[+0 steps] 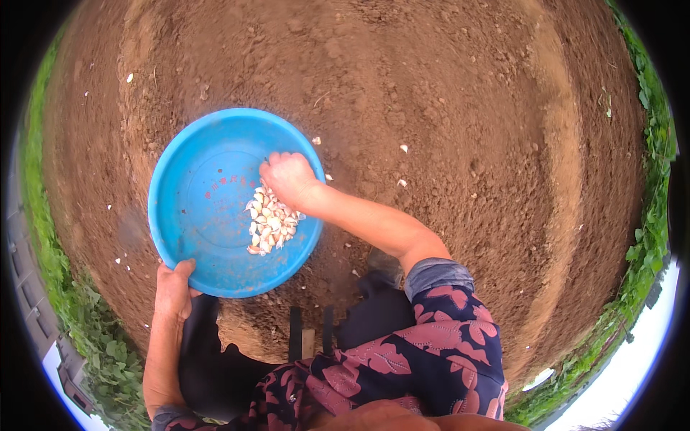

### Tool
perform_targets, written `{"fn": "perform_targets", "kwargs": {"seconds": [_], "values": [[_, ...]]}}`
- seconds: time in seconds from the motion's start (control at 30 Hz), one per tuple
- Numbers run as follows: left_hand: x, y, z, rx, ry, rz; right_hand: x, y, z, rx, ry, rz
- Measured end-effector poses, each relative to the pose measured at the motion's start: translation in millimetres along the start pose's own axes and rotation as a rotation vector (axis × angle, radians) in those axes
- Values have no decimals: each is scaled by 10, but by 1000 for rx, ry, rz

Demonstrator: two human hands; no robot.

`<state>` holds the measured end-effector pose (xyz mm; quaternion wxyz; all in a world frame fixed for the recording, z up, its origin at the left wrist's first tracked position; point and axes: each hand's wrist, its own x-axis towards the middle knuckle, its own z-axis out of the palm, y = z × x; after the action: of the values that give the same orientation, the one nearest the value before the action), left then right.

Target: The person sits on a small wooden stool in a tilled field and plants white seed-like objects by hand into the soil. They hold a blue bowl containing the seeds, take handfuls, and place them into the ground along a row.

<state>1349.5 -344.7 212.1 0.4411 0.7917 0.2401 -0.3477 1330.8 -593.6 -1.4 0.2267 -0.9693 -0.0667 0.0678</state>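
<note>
My left hand (175, 285) grips the near-left rim of a round blue plastic basin (199, 248), its thumb over the edge. The basin is held above brown soil and bears red writing on its floor. Peeled-apart garlic cloves (269, 223) lie heaped in its right side. At the upper edge of that heap is my right hand (289, 178), reaching in over the right rim with its fingers curled. The back of the hand faces me, so whatever lies between the fingertips is hidden.
Bare tilled soil (458, 108) spreads ahead and to both sides. Single garlic cloves lie on it, among them one clove (404, 148) right of the basin. My shoe (384, 264) is below my right forearm. Leafy green plants (105, 328) border the left and right.
</note>
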Motion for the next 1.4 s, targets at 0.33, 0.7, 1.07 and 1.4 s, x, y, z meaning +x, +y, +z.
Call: {"fn": "perform_targets", "kwargs": {"seconds": [0.33, 0.7, 1.07, 1.4], "values": [[67, -12, -162, -95, 51, -3, -594, 898, -722, 1674, 169, 443], [156, -109, -294, -59, 106, -31, -787, 1513, -225, 114, 211, 781], [98, -50, -244, -118, 95, -32, -769, 1834, -431, 254, 470, 722], [186, -146, -375, -97, 105, -33, -418, 2598, -333, -19, 411, 685]]}}
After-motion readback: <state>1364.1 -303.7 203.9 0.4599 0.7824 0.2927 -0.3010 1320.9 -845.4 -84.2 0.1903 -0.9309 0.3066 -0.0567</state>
